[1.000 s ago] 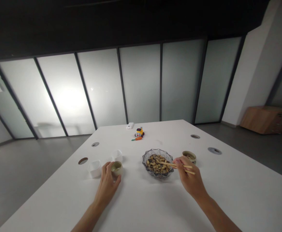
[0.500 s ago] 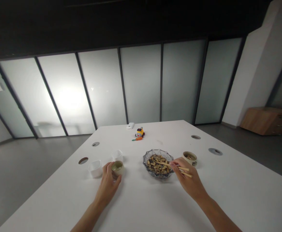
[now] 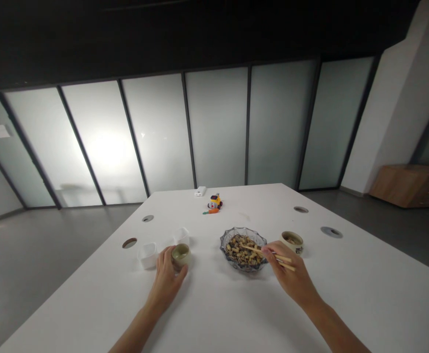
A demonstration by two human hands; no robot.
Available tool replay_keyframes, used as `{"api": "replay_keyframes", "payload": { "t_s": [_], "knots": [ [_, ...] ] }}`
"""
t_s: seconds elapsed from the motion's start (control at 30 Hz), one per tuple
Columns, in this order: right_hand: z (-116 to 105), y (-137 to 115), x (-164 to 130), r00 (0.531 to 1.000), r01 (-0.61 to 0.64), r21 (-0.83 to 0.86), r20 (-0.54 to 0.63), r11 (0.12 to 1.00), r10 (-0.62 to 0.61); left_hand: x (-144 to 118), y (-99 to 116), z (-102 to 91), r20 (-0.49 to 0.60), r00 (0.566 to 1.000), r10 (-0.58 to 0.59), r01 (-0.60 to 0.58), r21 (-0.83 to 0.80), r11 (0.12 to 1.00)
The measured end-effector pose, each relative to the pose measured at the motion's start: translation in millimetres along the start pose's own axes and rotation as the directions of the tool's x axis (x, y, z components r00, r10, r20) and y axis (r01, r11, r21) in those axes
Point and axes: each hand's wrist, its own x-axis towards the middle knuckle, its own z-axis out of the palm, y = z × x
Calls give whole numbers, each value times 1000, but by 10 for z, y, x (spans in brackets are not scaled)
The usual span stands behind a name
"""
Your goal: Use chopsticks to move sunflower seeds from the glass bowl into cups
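Observation:
My left hand (image 3: 168, 274) is wrapped around a small greenish ceramic cup (image 3: 181, 257) standing on the white table. In my right hand (image 3: 288, 272) is a pair of wooden chopsticks (image 3: 282, 259), their tips down among the food in a scalloped glass bowl (image 3: 224, 249). That bowl holds a mix of peanuts and dark seeds (image 3: 244, 249); whether the tips pinch a piece is too small to tell. Just beyond my right hand stands a second ceramic cup (image 3: 298, 243) with dark lettering and some pieces inside. Two white plastic containers, one left (image 3: 148, 257) and one behind (image 3: 182, 236), flank the left cup.
Farther back on the white table (image 3: 214, 304) are a yellow toy truck (image 3: 214, 201), an orange-and-green toy carrot (image 3: 211, 212) and a white box-like device (image 3: 200, 191). Round cable holes (image 3: 129, 242) pierce the tabletop on both sides. A wooden cabinet (image 3: 401, 186) stands at right.
The whole view has shifted slightly, so everything appears a little farther right. Both hands keep their holds, and the chopstick tips stay in the glass bowl.

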Motion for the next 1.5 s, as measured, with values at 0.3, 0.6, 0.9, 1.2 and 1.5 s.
{"api": "replay_keyframes", "payload": {
  "t_s": [0.3, 0.6, 0.9, 1.2, 1.5],
  "knots": [
    [30, -35, -5, 1000, -1, -6, 10, 1000, 1, 52, 18, -28, 4, 998, -67, 67, 25, 997],
    [31, 7, -14, 999, 34, 23, 14, 999, -35, 44, 18, -39, -10, 999, -31, 31, 50, 998],
    [43, 5, -20, 1000, 19, 28, 21, 999, -19, 45, 12, -41, -12, 1000, -27, 28, 31, 999],
    [62, 36, -29, 999, 39, 41, 21, 998, -40, 45, -1, -47, 31, 999, -14, 14, -15, 1000],
    [44, 20, -16, 999, 45, 29, -3, 999, -45, 53, 12, -58, 65, 998, -6, 8, -31, 999]
  ]
}}
